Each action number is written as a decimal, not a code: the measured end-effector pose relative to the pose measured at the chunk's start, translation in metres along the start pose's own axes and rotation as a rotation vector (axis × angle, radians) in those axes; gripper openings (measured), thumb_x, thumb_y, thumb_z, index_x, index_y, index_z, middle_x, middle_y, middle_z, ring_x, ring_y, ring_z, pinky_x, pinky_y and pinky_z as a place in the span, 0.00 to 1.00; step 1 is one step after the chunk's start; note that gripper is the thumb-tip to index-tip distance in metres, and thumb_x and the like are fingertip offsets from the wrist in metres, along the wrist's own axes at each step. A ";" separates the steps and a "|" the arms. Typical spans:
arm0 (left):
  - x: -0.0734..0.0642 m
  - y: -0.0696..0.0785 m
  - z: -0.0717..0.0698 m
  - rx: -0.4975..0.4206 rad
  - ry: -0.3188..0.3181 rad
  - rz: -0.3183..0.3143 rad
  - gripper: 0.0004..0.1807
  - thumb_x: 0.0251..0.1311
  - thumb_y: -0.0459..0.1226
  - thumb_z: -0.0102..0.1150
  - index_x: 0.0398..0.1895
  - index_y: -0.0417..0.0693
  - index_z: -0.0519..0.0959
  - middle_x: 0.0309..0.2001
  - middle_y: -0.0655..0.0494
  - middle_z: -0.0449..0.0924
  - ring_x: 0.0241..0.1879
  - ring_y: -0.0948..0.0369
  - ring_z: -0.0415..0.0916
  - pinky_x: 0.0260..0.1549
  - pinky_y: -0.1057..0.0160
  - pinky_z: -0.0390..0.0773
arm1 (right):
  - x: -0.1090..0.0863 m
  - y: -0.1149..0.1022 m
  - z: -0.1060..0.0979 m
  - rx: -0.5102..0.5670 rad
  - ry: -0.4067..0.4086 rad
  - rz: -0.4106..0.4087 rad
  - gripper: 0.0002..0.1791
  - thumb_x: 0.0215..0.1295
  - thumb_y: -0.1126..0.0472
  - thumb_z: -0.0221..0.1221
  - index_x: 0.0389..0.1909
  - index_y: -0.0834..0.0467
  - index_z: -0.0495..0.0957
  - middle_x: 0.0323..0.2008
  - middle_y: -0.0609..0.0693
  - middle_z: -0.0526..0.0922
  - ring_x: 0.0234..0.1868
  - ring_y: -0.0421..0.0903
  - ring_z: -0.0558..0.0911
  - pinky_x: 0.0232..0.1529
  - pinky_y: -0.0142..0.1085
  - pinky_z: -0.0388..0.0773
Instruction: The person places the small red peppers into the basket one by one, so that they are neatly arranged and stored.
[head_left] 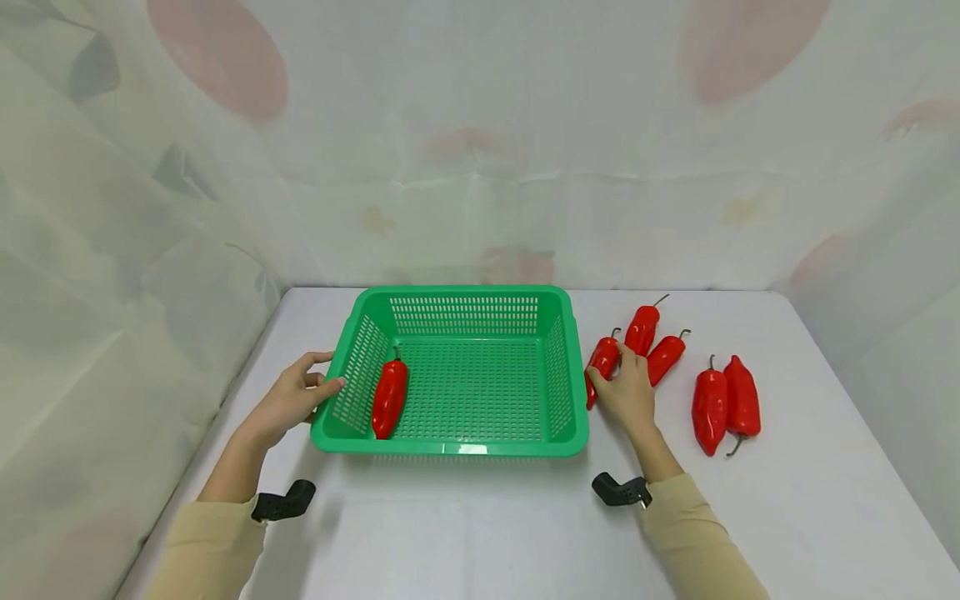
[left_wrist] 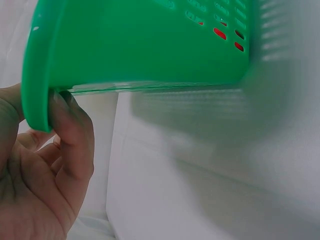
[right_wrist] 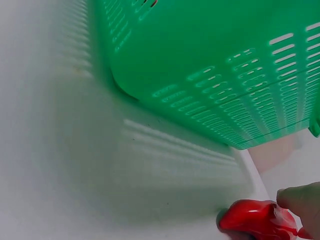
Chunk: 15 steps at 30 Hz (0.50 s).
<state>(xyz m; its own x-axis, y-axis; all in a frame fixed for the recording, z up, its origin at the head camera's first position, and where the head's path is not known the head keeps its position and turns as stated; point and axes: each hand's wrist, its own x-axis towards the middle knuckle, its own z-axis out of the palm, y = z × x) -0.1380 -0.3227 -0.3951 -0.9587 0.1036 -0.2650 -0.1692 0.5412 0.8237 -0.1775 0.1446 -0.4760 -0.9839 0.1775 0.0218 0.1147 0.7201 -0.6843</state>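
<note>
On white table (head_left: pixel 465 533), head view: green basket (head_left: pixel 540 448), qty 1, long axis L–R, w/ L hand (head_left: pixel 288 396) at its L end and R hand (head_left: pixel 626 396) just beyond its R end. L hand: thumb on top of rim, fingers beneath, clamped on basket. R hand: thumb and fingers pinch the held pepper (head_left: pixel 602 357), which lies on the table just beside the basket's R wall; stem points to far wall and slightly R, tip near and slightly L, long axis oblique.

Peppers, red, total 6: 1 inside, 5 outside. Basket pepper (head_left: pixel 390 398) lies by the inner L wall, stem far, tip near, axis approx. front–back. Two others, rear pepper (head_left: pixel 642 330) and middle pepper (head_left: pixel 666 358), lie R of the held one, stems far and R, axes oblique. Outer pair, well to R, lie side by side, opp. directions: L one (head_left: pixel 709 408) stem far, R one (head_left: pixel 742 396) stem near. Also: black wrist devices (head_left: pixel 285 502), qty 2; tan sleeves (head_left: pixel 213 542), qty 2.
</note>
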 end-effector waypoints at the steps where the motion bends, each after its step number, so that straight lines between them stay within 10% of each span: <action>1: 0.000 0.000 0.000 0.000 0.000 0.000 0.34 0.63 0.44 0.54 0.67 0.43 0.52 0.34 0.42 0.70 0.29 0.54 0.79 0.28 0.58 0.81 | 0.000 0.000 0.000 -0.005 -0.001 -0.004 0.36 0.59 0.54 0.58 0.65 0.64 0.57 0.53 0.67 0.65 0.50 0.60 0.69 0.46 0.55 0.74; 15: -0.001 0.001 0.001 0.006 0.003 -0.011 0.34 0.64 0.42 0.53 0.68 0.43 0.51 0.37 0.39 0.72 0.29 0.54 0.80 0.28 0.57 0.81 | 0.004 0.003 -0.004 -0.011 -0.078 -0.038 0.34 0.60 0.59 0.56 0.65 0.66 0.56 0.55 0.68 0.66 0.54 0.62 0.68 0.51 0.56 0.71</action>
<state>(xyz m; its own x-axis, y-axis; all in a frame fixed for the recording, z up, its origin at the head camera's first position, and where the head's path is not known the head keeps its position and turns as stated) -0.1375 -0.3218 -0.3945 -0.9574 0.0956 -0.2725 -0.1782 0.5470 0.8179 -0.1810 0.1503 -0.4753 -0.9952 0.0971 -0.0095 0.0780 0.7330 -0.6758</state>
